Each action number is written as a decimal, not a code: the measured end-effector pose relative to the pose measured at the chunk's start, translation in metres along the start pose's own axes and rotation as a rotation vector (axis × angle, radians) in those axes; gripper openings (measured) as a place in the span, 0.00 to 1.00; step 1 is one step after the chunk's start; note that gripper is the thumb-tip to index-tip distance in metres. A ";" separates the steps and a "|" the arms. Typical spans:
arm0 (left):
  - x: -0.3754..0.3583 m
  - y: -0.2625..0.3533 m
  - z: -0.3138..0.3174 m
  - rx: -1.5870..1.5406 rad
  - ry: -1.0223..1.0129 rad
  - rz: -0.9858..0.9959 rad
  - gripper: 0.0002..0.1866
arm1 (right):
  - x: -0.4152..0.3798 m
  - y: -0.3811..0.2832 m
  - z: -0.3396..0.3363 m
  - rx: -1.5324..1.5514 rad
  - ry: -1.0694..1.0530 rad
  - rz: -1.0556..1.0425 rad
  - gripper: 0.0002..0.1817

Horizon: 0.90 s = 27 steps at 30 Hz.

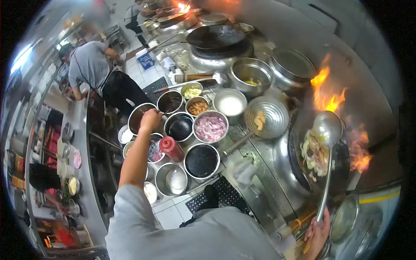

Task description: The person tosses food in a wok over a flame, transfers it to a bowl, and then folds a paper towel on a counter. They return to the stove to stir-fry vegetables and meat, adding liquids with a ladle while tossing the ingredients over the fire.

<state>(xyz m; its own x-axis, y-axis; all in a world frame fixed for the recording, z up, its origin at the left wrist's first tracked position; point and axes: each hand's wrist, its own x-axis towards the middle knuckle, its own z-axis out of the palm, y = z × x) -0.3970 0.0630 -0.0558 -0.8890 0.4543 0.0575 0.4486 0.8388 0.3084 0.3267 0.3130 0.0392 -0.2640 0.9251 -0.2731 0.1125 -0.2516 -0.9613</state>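
My right hand (317, 232) grips the long handle of a metal ladle (328, 130). The ladle's bowl is over a dark wok (342, 164) holding sliced, pale food (315, 155), and flames (326, 93) rise at its far edge. My left arm stretches across to a group of round metal pots. At the rim of a dark-filled pot (138, 119) my left hand (151, 120) is closed; what its fingers hold is hidden. Near that forearm stand a red squeeze bottle (171, 149), a pot of black liquid (180, 126) and a pot of sliced pink meat (211, 127).
A perforated strainer (266, 117) with a few brown pieces lies between the pots and the wok. Further back are an oily pot (252, 71) and another wok (215, 37). A co-worker in grey (97, 69) bends at the left counter. Another person stands near flames at the back.
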 end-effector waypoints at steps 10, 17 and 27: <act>0.071 -0.024 0.090 -0.684 -0.336 -0.392 0.16 | 0.008 -0.053 0.218 0.118 -0.431 0.076 0.38; 0.000 -0.052 0.051 -1.062 -0.358 -0.498 0.11 | 0.054 -0.039 0.396 -0.167 -0.861 0.149 0.37; -0.023 -0.062 0.041 -1.135 -0.273 -0.499 0.14 | 0.054 0.007 0.479 -0.424 -0.987 0.081 0.36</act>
<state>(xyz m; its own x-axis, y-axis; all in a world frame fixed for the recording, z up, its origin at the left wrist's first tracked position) -0.4007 0.0125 -0.1153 -0.8296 0.3244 -0.4545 -0.3792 0.2702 0.8850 -0.1456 0.2243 -0.0007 -0.8756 0.2243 -0.4279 0.4376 -0.0072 -0.8992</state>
